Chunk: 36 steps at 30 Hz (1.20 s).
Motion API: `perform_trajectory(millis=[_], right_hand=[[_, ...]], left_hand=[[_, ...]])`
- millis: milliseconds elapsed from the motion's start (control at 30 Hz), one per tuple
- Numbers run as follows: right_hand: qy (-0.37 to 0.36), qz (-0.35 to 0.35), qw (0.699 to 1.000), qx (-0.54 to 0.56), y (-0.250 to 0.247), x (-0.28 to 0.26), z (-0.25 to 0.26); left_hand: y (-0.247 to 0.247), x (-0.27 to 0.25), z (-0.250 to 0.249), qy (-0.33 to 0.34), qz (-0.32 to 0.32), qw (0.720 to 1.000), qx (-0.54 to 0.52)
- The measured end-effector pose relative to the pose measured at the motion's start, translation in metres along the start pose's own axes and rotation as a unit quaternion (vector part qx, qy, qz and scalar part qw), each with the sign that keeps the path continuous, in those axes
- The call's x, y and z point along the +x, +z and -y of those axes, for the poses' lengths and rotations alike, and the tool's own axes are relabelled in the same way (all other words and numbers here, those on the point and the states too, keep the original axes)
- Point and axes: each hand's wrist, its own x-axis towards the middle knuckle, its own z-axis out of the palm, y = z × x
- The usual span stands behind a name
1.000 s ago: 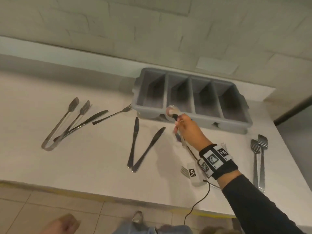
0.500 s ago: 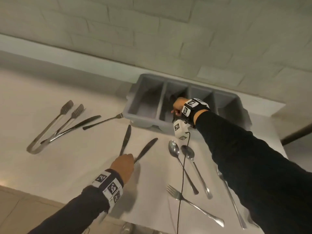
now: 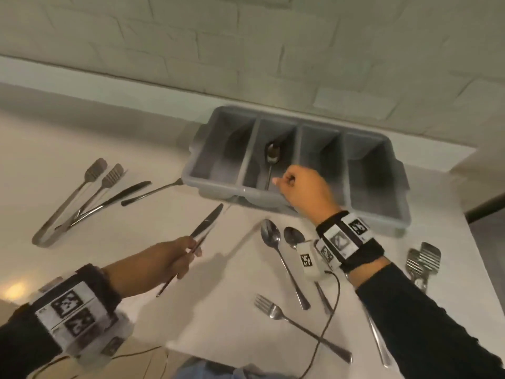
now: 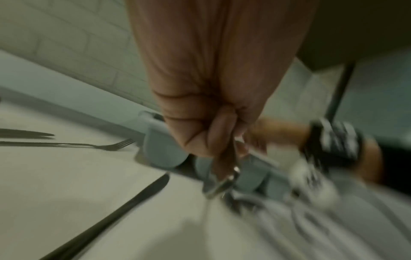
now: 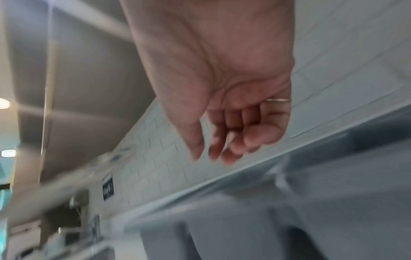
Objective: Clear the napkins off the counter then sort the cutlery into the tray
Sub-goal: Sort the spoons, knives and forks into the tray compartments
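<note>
Since half a second: right hand [image 3: 303, 187] withdrawn to near rim of tray [image 3: 378, 212], loosely curled, empty; spoon [image 3: 272, 160] in second compartment. Left hand [image 3: 175, 255] gripping knife [image 3: 203, 231] above bare counter [image 3: 136, 228].

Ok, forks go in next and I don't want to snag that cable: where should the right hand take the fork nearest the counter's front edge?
Pinch the fork from above on the bare handle just behind the tines. It lies flat, tines towards the tray, and the cable crosses over the handle nearer its end, so gripping there would likely catch it. The right hand is empty.
</note>
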Motion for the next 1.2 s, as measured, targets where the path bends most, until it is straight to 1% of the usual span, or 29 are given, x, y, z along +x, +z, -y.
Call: perform_trajectory(millis=[33, 67, 100, 133, 167, 233, 267, 300, 367, 433, 467, 533, 567, 633, 667, 733, 767, 800, 833, 867, 900, 967, 1000, 1033, 1067, 1100, 1133, 1167, 1200], right_hand=[[0.022, 0.041, 0.998, -0.044, 0.005, -0.017, -0.008], [0.040, 0.096, 0.990, -0.091, 0.013, -0.031, -0.014], [0.056, 0.142, 0.980, -0.130, 0.025, -0.040, -0.020], [0.074, 0.170, 0.971, -0.149, 0.036, -0.047, -0.023], [0.091, 0.184, 0.967, -0.150, 0.047, -0.050, -0.027], [0.118, 0.185, 0.964, -0.148, 0.064, -0.057, -0.029], [0.127, 0.174, 0.964, -0.155, 0.069, -0.061, -0.027], [0.129, 0.160, 0.964, -0.168, 0.075, -0.066, -0.026], [0.129, 0.149, 0.959, -0.206, 0.086, -0.074, -0.025], [0.135, 0.153, 0.954, -0.218, 0.092, -0.078, -0.021], [0.138, 0.159, 0.954, -0.212, 0.091, -0.078, -0.018], [0.145, 0.165, 0.959, -0.178, 0.084, -0.078, -0.013], [0.145, 0.160, 0.965, -0.147, 0.077, -0.077, -0.011], [0.137, 0.121, 0.982, -0.046, 0.054, -0.075, -0.009], [0.132, 0.100, 0.986, 0.019, 0.037, -0.071, -0.008], [0.108, 0.022, 0.986, 0.127, -0.002, -0.052, -0.008], [0.096, -0.026, 0.981, 0.165, -0.022, -0.038, -0.006], [0.092, -0.060, 0.975, 0.191, -0.041, -0.022, -0.002], [0.096, -0.074, 0.971, 0.208, -0.056, -0.003, 0.002], [0.103, -0.067, 0.969, 0.212, -0.063, 0.019, 0.005], [0.116, -0.043, 0.970, 0.210, -0.063, 0.041, 0.006], [0.165, 0.035, 0.962, 0.217, -0.045, 0.085, 0.004], [0.196, 0.074, 0.951, 0.227, -0.031, 0.103, 0.003], [0.227, 0.111, 0.938, 0.236, -0.018, 0.120, 0.001], [0.253, 0.150, 0.925, 0.240, -0.006, 0.131, 0.000], [0.276, 0.183, 0.912, 0.242, -0.001, 0.137, -0.002], [0.287, 0.216, 0.903, 0.237, 0.006, 0.143, -0.004], [0.292, 0.241, 0.898, 0.223, 0.012, 0.145, -0.006], [0.295, 0.257, 0.898, 0.202, 0.016, 0.147, -0.009]], left_hand=[[-0.014, 0.004, -0.013, 0.029, -0.033, 0.999, -0.025], [-0.028, 0.013, -0.027, 0.050, -0.073, 0.995, -0.044], [-0.044, 0.027, -0.043, 0.062, -0.117, 0.989, -0.060], [-0.059, 0.048, -0.059, 0.068, -0.158, 0.983, -0.060], [-0.073, 0.071, -0.074, 0.069, -0.188, 0.979, -0.047], [-0.093, 0.119, -0.096, 0.046, -0.204, 0.977, 0.029], [-0.099, 0.141, -0.102, 0.026, -0.197, 0.975, 0.097], [-0.103, 0.161, -0.105, 0.003, -0.176, 0.968, 0.178], [-0.106, 0.189, -0.106, -0.028, -0.120, 0.941, 0.316], [-0.104, 0.209, -0.104, -0.036, -0.066, 0.915, 0.396], [-0.104, 0.218, -0.101, -0.042, -0.045, 0.916, 0.397], [-0.105, 0.229, -0.096, -0.064, -0.013, 0.931, 0.360], [-0.105, 0.232, -0.094, -0.070, 0.009, 0.937, 0.343], [-0.108, 0.241, -0.087, -0.080, 0.033, 0.943, 0.322], [-0.110, 0.241, -0.086, -0.082, 0.034, 0.942, 0.324], [-0.111, 0.235, -0.083, -0.068, 0.033, 0.943, 0.323], [-0.111, 0.226, -0.085, -0.056, 0.051, 0.942, 0.326], [-0.112, 0.218, -0.088, -0.046, 0.054, 0.940, 0.334], [-0.113, 0.211, -0.088, -0.030, 0.036, 0.942, 0.332], [-0.115, 0.202, -0.087, -0.007, 0.000, 0.947, 0.320], [-0.114, 0.190, -0.086, 0.028, -0.051, 0.953, 0.298], [-0.103, 0.154, -0.078, 0.107, -0.142, 0.955, 0.238], [-0.094, 0.135, -0.070, 0.135, -0.157, 0.950, 0.233], [-0.083, 0.118, -0.059, 0.153, -0.147, 0.944, 0.253], [-0.071, 0.101, -0.044, 0.145, -0.117, 0.940, 0.287], [-0.059, 0.090, -0.030, 0.122, -0.076, 0.934, 0.327], [-0.048, 0.083, -0.009, 0.082, -0.036, 0.930, 0.355], [-0.039, 0.078, 0.010, 0.043, -0.006, 0.929, 0.369], [-0.031, 0.077, 0.025, 0.012, 0.010, 0.930, 0.368]])
